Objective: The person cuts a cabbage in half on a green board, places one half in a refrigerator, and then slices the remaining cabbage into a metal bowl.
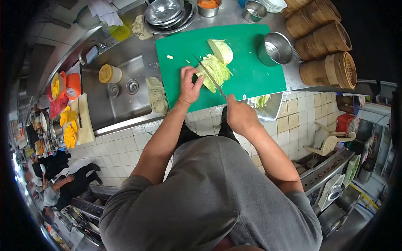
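Note:
On the green cutting board [255, 77] lies a pile of shredded cabbage [218, 71], with a larger cabbage wedge [222, 51] just behind it. My right hand [242, 117] is closed round the handle of a knife [211, 78], whose blade lies across the shreds. At the left side of the pile, my left hand [191, 85] rests with bent fingers apart, touching the edge of the cabbage. A metal pot [275, 49] stands at the right of the board.
Left of the board are a folded cloth [156, 95] and a steel sink [121, 106] holding a yellow-lidded tub [109, 74]. Bamboo steamers [328, 71] stand at the right. Below the board's edge is a bin [274, 106] with cabbage scraps. People are at the far left.

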`<state>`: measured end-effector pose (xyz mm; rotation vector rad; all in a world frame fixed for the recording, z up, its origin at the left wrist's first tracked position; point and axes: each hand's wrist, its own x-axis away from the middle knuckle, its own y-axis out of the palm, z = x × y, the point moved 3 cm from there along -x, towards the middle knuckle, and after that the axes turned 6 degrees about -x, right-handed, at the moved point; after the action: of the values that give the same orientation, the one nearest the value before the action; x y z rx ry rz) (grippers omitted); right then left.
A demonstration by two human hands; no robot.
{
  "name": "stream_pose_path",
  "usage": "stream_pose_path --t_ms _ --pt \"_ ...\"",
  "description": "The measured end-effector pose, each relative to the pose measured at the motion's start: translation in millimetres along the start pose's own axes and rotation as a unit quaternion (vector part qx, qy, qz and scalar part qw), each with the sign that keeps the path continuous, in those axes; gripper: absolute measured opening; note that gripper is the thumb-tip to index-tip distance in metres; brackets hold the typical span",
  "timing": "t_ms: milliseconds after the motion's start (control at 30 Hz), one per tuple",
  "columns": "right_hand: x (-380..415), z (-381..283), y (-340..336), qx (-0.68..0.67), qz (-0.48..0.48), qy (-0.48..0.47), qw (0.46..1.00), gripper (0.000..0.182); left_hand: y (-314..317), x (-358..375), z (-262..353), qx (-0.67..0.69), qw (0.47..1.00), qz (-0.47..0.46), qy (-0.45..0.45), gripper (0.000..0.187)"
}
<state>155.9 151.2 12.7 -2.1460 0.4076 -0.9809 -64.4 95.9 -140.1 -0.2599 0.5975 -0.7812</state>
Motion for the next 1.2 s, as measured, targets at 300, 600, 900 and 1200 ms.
stream_pose_path --t_ms 300,600,900,1200 --pt "16 -4 0 -0.002 -0.045 0.026 0.999 0.026 0 0 2 -0.013 1.0 -0.007 0.0 0.03" --pt "-3 -4 2 -0.008 -0.058 0.034 0.998 0.025 0 -2 1 -0.015 1.0 -0.017 0.0 0.03" --pt "-78 15 64 -0.041 0.003 0.0 0.999 0.022 1 7 1 -0.022 1.0 -0.019 0.003 0.029" --pt "-70 21 46 -0.05 0.033 -0.018 0.998 0.024 4 2 -1 -0.011 1.0 0.015 0.002 0.029"
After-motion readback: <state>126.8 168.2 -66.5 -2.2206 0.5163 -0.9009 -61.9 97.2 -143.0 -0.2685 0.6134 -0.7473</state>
